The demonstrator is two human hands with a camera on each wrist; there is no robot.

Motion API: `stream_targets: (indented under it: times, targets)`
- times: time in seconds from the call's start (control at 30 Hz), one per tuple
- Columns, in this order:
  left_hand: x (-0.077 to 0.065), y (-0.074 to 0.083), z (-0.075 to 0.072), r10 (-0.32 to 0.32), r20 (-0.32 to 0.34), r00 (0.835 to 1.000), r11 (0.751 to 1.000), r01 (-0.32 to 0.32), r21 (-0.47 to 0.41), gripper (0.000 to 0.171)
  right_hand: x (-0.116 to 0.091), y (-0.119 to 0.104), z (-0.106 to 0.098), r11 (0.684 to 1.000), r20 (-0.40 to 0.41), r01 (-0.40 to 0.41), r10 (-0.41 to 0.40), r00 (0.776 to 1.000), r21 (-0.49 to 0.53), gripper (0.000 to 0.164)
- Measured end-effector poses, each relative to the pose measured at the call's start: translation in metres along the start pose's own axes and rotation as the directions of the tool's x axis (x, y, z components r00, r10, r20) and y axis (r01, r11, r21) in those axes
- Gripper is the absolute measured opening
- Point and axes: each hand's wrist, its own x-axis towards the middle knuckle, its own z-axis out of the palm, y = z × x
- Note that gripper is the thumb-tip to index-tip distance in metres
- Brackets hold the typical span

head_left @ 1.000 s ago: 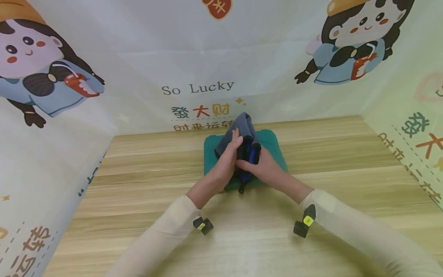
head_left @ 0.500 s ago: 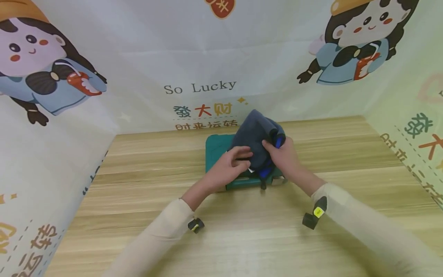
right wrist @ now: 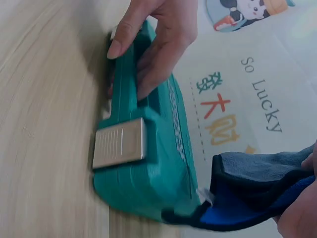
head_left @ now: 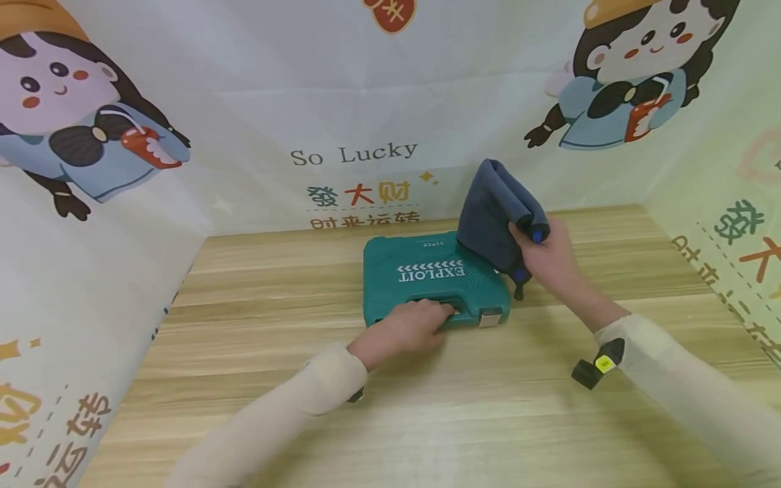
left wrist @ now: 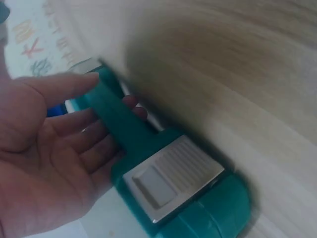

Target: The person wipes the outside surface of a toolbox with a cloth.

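Note:
A teal tool case (head_left: 381,285) lies flat on the table, its EXPLOIT lettering upside down in the head view. My left hand (head_left: 411,329) grips the case by its handle (left wrist: 124,116). In the left wrist view the fingers pass through the handle opening and the thumb lies over the bar. To the right, my right hand (head_left: 555,261) holds a folded grey-blue towel (head_left: 488,220) by one side, raised above the case's right part. Its bright blue inner face, black edging and a small hanging loop (head_left: 519,290) show. Part of the case top is hidden behind the towel.
The wood-grain table (head_left: 274,298) extends around the case. Behind stands a printed cloth backdrop (head_left: 262,88), with side panels left and right. Metal latches, one of them a silver latch (right wrist: 119,144), sit on the case's front edge.
My right hand has lifted the towel up and to the right, off the case. The left hand has let go of the towel and moved down to grip the case's handle.

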Motion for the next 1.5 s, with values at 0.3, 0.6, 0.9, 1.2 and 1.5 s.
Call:
stream_targets:
  times: [0.3, 0.6, 0.9, 1.2, 1.5]
  targets:
    - [0.001, -0.002, 0.008, -0.016, -0.126, 0.992, 0.999, 0.019, 0.027, 0.020, -0.003, 0.007, -0.011, 0.998, -0.009, -0.004, 0.003, 1.000, -0.060, 0.026]
    - [-0.019, 0.000, -0.030, 0.017, -0.314, 0.949, 0.999, -0.005, 0.041, 0.011, 0.002, 0.005, -0.039, 0.992, -0.097, -0.040, 0.028, 0.995, -0.120, 0.033]
    - [-0.042, 0.000, -0.085, 0.052, -0.443, 0.895, 0.983, 0.032, 0.179, 0.020, 0.007, -0.005, -0.051, 0.992, -0.115, -0.071, 0.059, 0.992, -0.105, 0.041]
    - [-0.047, -0.002, -0.111, 0.082, -0.461, 0.884, 0.979, 0.016, 0.205, 0.019, 0.005, -0.006, -0.052, 0.989, -0.105, -0.079, 0.065, 0.992, -0.127, 0.039]
    - [0.001, -0.033, -0.111, -0.012, -0.360, 0.933, 0.986, 0.070, 0.148, 0.008, 0.004, -0.002, -0.045, 0.981, -0.095, -0.092, 0.077, 0.993, -0.173, 0.037]
